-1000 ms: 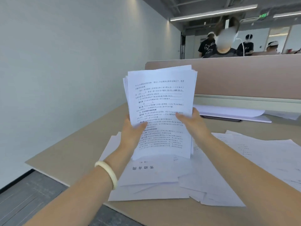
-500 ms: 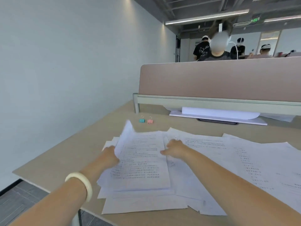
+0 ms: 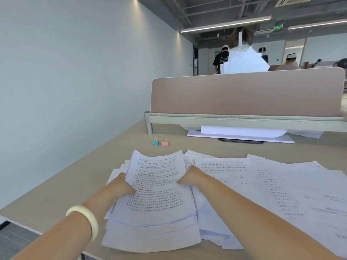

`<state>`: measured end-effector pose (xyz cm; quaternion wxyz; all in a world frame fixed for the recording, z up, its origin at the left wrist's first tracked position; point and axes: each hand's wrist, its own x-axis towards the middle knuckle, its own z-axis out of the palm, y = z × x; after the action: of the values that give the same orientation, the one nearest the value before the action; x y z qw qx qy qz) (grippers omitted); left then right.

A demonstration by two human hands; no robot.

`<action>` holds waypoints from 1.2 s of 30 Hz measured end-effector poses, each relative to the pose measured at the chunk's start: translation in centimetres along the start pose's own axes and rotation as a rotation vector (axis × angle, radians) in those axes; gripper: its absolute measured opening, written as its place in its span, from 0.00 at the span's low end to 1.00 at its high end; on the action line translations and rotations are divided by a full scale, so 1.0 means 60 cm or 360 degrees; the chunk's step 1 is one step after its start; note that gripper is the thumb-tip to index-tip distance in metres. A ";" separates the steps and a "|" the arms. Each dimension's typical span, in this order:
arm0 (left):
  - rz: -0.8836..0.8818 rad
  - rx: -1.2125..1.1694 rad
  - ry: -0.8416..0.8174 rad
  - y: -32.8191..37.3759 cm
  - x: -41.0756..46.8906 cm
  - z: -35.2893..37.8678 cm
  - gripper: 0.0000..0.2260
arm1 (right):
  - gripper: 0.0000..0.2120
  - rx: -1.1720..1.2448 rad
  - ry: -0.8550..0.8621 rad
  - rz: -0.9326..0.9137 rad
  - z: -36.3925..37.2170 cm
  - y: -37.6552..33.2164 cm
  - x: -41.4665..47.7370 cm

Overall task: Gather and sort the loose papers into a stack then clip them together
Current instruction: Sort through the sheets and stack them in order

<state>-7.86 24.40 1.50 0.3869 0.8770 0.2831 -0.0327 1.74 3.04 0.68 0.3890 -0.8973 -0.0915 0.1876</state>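
A stack of printed white papers (image 3: 155, 194) lies flat on the beige desk (image 3: 78, 177), on top of other loose sheets. My left hand (image 3: 120, 184) grips the stack's left edge, thumb on top. My right hand (image 3: 191, 177) grips its right edge. More loose papers (image 3: 277, 184) spread over the desk to the right. Two small binder clips, a blue clip (image 3: 155, 143) and a pink clip (image 3: 164, 143), stand beyond the stack, apart from it.
A pink-brown divider panel (image 3: 244, 94) closes the desk's far side, with a white board and paper pile (image 3: 240, 135) under it. A wall runs along the left. The desk's near edge is just below the papers. People stand beyond the divider.
The stack, held upright in front of me a second ago, has been laid flat on the loose sheets. Both hands stay on its side edges.
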 end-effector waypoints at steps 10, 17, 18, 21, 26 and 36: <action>0.0316 -0.0532 -0.0074 0.054 -0.052 -0.009 0.33 | 0.20 0.0409 -0.0021 -0.0176 -0.065 0.014 -0.053; 0.0246 -0.0770 -0.0229 0.087 -0.065 0.021 0.24 | 0.20 0.0813 -0.0046 -0.0126 -0.211 0.101 -0.115; 0.0208 -0.0775 -0.0305 0.087 -0.064 0.035 0.26 | 0.19 0.0800 -0.0065 -0.0062 -0.223 0.121 -0.122; 0.0159 -0.0787 -0.0500 0.097 -0.069 0.083 0.26 | 0.19 0.0737 -0.0111 0.0136 -0.233 0.170 -0.128; 0.0261 -0.0643 -0.0522 0.139 -0.074 0.140 0.32 | 0.21 0.0848 -0.0037 0.0023 -0.246 0.200 -0.137; 0.0699 -0.1019 -0.0629 0.218 -0.079 0.116 0.27 | 0.26 0.1093 0.0140 -0.0652 -0.283 0.165 -0.169</action>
<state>-3.87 10.27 6.56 0.6839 0.7290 0.0064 -0.0273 -0.43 -18.10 6.78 0.6991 -0.6856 -0.1836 0.0873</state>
